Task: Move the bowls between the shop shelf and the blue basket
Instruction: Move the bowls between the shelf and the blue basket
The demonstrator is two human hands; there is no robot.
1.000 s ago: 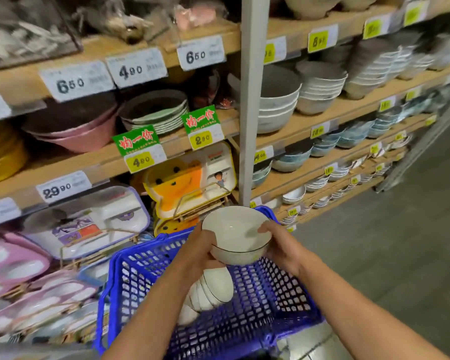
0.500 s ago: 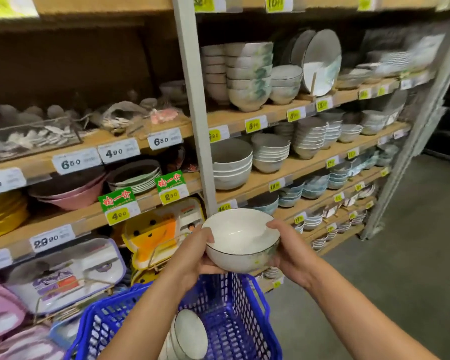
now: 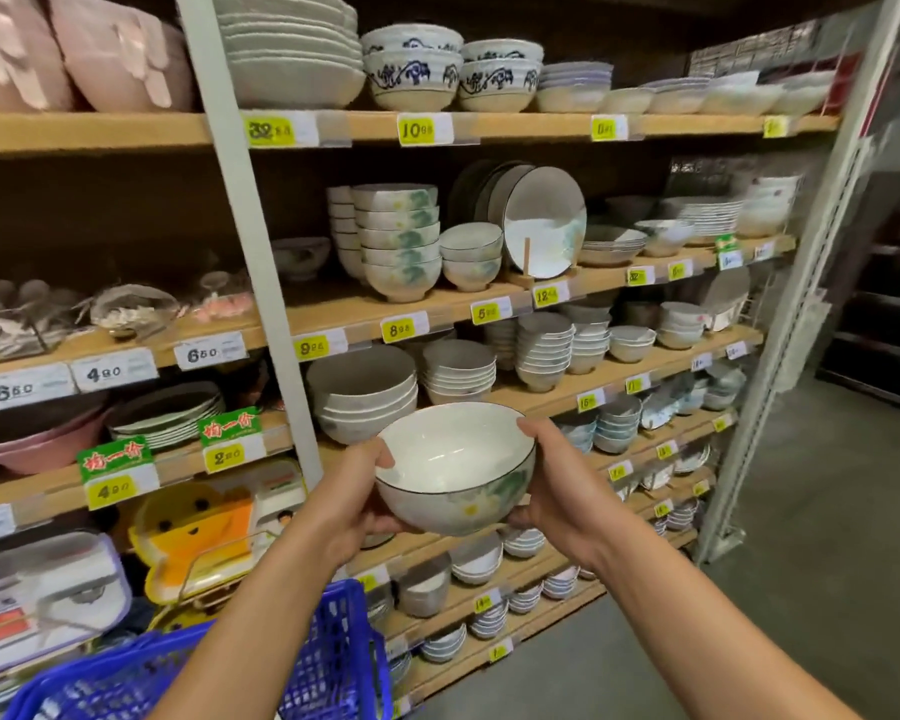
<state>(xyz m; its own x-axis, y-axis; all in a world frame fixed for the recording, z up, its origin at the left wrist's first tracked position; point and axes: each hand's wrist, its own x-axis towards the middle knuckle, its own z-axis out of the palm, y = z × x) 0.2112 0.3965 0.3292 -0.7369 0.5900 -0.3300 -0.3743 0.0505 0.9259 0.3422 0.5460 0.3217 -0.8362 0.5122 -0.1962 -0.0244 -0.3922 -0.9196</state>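
Note:
A white bowl with a dark rim and green floral print is held up in front of the shop shelf. My left hand grips its left side, thumb over the rim. My right hand cups the right side, fingers curled round it. A stack of matching green-print bowls stands on the shelf above. Only the rim of the blue basket shows at the bottom left, under my left forearm; its contents are out of view.
Wooden shelves hold stacked bowls and plates with yellow price tags. A grey upright post divides the shelving; another post ends it at the right. Large grey bowls sit just behind the held bowl. Grey floor lies at the right.
Both hands have lifted the bowl out of the basket and up toward the shelves. The view has tilted upward, so the basket has dropped to the bottom edge.

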